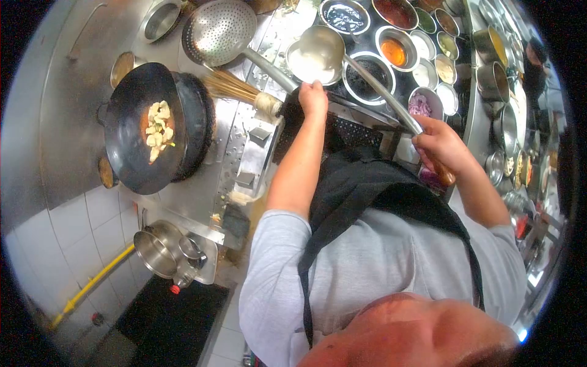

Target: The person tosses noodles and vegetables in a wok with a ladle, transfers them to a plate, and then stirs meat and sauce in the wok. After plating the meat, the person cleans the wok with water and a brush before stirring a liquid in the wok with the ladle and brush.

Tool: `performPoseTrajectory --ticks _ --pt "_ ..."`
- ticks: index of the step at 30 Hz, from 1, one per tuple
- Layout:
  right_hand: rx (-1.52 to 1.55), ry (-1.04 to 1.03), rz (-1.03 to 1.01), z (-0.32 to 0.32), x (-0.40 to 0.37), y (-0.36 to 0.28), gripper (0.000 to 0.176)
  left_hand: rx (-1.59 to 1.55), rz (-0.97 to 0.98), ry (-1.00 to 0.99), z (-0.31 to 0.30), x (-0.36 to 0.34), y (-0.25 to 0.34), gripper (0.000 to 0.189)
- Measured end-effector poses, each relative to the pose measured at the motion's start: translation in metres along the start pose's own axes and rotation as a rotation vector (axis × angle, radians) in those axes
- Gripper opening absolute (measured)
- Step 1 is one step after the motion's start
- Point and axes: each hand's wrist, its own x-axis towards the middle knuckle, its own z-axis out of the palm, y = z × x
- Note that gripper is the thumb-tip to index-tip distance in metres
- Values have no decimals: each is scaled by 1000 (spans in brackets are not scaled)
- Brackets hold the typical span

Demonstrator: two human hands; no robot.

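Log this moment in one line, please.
right hand: holds ladle | left hand: at strainer handle | ladle scoop: among metal bowls | wok: pale food inside

Ladle point(319, 52) glossy metal, grip point(444, 177) wood; strainer point(218, 33) metal; apron point(342, 189) cloth

Left hand point(313, 99) clenched, arm point(298, 168) extended; right hand point(445, 145) clenched, forearm point(486, 194) angled inward

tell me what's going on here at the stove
A person's right hand grips a long ladle, its bowl over a container with white contents. The left hand appears to grip the handle end of a perforated strainer. Pale food pieces sit in the wok, with neither hand on it.
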Motion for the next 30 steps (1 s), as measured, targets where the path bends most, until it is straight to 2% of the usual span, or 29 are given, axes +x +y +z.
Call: performPoseTrajectory --ticks 7,10,13,15,16,17,18,21,22,24,26,27,28,30 --pt "260 -36 45 -9 -4 2 42 25 6 4 0 6 -14 24" --pt "359 -34 65 -11 -9 -2 42 67 98 119 -2 19 -37 30" --pt "436 -4 37 -5 -22 -9 39 244 81 48 -13 23 -43 33" --pt "438 0 6 -1 -32 -13 37 472 17 -215 -37 9 -38 36" --pt "407 15 -31 -3 -34 -12 37 534 75 -269 -52 -1 -39 35" --pt "368 4 -73 1 -30 -17 38 541 175 -121 -70 -39 -14 34" --pt "280 7 -106 9 -29 -29 46 473 196 -69 -94 -66 -3 32" --pt "214 -160 -132 24 -14 -48 55 393 482 333 -171 -139 8 19" --pt "216 -178 -184 38 -15 -58 55 544 575 560 -201 -158 -10 19" --pt "187 -211 -217 56 -1 -68 53 774 545 865 -274 -188 -52 31" --pt "-7 -233 -297 96 15 -93 58 856 -44 1058 -332 -212 -102 50" --pt "-104 -305 -361 112 31 -104 57 901 34 1109 -359 -217 -134 59" --pt "-204 -372 -429 131 47 -115 56 893 31 1126 -370 -224 -133 59" --pt "-484 -410 -479 178 71 -141 53 811 -140 1016 -383 -235 -131 67"
